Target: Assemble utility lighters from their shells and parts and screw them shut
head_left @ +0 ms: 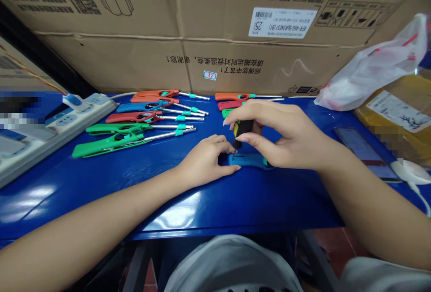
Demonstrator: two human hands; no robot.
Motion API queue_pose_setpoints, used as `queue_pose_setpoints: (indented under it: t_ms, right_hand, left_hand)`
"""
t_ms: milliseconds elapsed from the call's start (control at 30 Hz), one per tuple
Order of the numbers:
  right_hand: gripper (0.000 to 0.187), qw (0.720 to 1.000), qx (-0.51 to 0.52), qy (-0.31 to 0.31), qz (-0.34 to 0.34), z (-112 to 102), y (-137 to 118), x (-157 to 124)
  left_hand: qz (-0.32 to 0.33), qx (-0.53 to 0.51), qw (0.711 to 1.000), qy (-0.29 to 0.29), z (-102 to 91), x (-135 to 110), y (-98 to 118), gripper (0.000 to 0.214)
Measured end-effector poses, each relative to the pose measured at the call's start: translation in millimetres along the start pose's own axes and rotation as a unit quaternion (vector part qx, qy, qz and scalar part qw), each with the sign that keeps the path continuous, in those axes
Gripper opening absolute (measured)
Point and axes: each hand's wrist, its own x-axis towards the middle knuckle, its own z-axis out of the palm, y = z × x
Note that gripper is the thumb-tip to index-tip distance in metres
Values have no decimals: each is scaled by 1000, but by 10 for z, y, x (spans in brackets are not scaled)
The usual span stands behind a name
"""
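At my far left the white power strip (65, 120) lies slantwise, and next to it five long-necked lighters (134, 117) fan out on the blue table (134, 211) — orange, blue, red and two green, metal necks pointing right. Then comes my left hand (209, 159), thumb and forefinger curled round the left end of the blue lighter body (253, 160), the thumb at its near edge and the fingertips at the far one. The body lies flat on the table right in front of me; my other hand hides part of its right end. The screwdriver (244, 127) stands nearly upright, slightly tilted, its shaft meeting the body near that held end. My right hand (286, 135) pinches the black and yellow handle between thumb and fingers, drawn in close around it.

For a clean turn, I'd want the shaft squared to the surface, light downward pressure, and the twist coming from the fingertips — a lean could let the tip slip towards my left fingers, so bracing them lower seems wise. Behind my right hand lie more lighters (232, 96); farther right, the phone (362, 153) and plastic bag (373, 67).
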Motion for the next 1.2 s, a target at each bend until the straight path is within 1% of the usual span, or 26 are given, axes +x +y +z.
queue_pose_setpoints:
  t_ms: [133,200,233,300,367,433,500,567,600,633,700,800,867,933,1000,1067,1167,1200]
  right_hand:
    - [30,999,35,13,19,7,-9,-2]
    - [27,995,83,44,46,-41,8,-17]
    - [25,989,117,70,63,-72,32,-32]
    - [22,968,198,127,89,-123,115,-83]
    - [19,952,234,151,124,-141,242,-160]
    - [18,940,249,152,176,-116,391,-256]
    - [27,927,257,136,237,-66,535,-358]
    - [34,919,231,121,295,-18,657,-451]
    - [33,922,210,93,313,-2,707,-492]
    - [29,927,188,52,322,7,750,-528]
    - [24,931,175,-2,319,11,821,-585]
    - [32,940,159,-65,296,21,885,-638]
    - [33,945,134,-92,282,47,896,-650]
    - [32,952,103,-99,272,74,884,-647]
    - [33,959,66,-72,267,76,863,-635]
    - [32,962,22,-11,271,34,848,-624]
    - [30,953,-40,110,278,-81,843,-626]
    - [30,948,-55,140,279,-114,845,-632]
  left_hand:
    - [-5,1,1000,-1,-14,3,6,24]
    - [-4,-4,1000,-8,-41,6,10,24]
    - [-1,-7,1000,-13,-59,7,12,23]
    - [9,-7,1000,-22,-100,10,15,21]
    - [19,10,999,-29,-142,13,19,19]
    - [25,40,998,-37,-180,17,26,19]
    - [28,67,996,-45,-209,24,34,21]
    - [25,79,996,-46,-227,31,41,24]
    - [22,80,996,-45,-232,34,42,25]
    - [18,80,996,-42,-233,36,41,28]
    - [12,80,996,-41,-226,38,34,35]
    - [24,81,995,-51,-203,37,24,49]
    - [43,78,994,-67,-192,37,23,46]
    - [58,75,992,-84,-196,36,21,36]
    - [61,75,991,-97,-222,33,7,32]
    - [55,79,991,-90,-271,34,-29,30]
    - [31,91,995,-36,-375,67,-119,27]
    - [25,102,994,-15,-412,95,-154,27]
